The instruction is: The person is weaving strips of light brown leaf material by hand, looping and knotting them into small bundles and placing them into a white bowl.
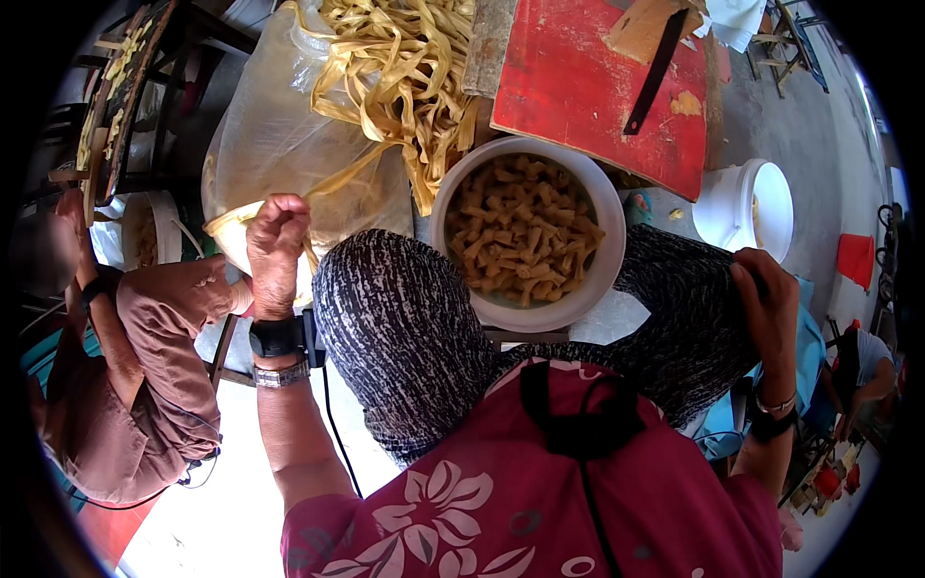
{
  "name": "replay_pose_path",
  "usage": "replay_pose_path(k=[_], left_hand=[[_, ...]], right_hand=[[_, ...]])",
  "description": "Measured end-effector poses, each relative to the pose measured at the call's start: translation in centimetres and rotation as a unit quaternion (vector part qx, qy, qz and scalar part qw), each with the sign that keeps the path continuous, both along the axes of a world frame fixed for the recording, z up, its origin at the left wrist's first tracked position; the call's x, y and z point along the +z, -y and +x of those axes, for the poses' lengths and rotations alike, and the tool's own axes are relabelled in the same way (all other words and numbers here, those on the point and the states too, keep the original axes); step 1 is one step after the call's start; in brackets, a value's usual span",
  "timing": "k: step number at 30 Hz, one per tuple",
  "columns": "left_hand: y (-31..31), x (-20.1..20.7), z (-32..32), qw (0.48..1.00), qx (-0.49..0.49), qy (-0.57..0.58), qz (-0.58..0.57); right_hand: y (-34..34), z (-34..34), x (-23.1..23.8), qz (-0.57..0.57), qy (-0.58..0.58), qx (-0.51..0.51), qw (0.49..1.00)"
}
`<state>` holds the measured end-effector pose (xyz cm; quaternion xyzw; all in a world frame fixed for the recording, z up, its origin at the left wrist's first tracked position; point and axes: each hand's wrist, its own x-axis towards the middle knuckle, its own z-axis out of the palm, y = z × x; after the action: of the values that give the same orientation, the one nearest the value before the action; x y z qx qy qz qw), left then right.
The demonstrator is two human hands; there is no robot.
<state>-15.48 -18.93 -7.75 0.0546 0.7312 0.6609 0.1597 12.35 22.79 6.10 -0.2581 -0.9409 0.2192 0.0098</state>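
My left hand (275,250) is closed around a pale yellow strip (332,183) that runs up to a heap of similar flat strips (395,67) lying on a clear plastic sheet (270,135). My right hand (766,299) rests on my right knee, fingers curled over the patterned trouser cloth; whether it holds anything is hidden. Between my knees stands a white bucket (590,289) filled with several short rolled yellow pieces (520,231).
A red board (578,87) with a dark knife (655,72) lies beyond the bucket. A small white tub (747,207) stands at the right. Another person in brown (154,366) sits at my left beside a tray of pieces (116,87). Someone else sits at far right (862,361).
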Motion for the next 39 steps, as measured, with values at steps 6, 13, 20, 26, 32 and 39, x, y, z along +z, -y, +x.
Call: replay_pose_path(k=[6,13,20,26,32,39], left_hand=[[-1.4,12.5,-1.4,0.972,-0.058,-0.068,0.215],[-7.2,18.9,1.2,0.938,-0.136,-0.071,0.31],[-11.5,23.2,2.8,0.907,-0.237,-0.094,0.335],[-13.9,21.8,3.7,0.93,-0.268,-0.055,0.247],[-16.2,17.9,7.0,0.926,-0.249,0.001,0.285],[-17.3,15.2,9.1,0.959,-0.152,0.029,0.236]], right_hand=[[0.1,0.4,-0.4,0.001,-0.031,0.043,0.999],[5.8,-2.5,0.8,-0.226,-0.044,0.211,0.95],[10.7,-7.1,0.6,-0.47,-0.089,0.276,0.834],[12.5,-9.2,-1.8,-0.56,-0.105,0.245,0.785],[12.9,-10.2,-3.9,-0.526,-0.099,0.177,0.826],[12.6,-9.1,-4.9,-0.615,-0.07,0.202,0.759]])
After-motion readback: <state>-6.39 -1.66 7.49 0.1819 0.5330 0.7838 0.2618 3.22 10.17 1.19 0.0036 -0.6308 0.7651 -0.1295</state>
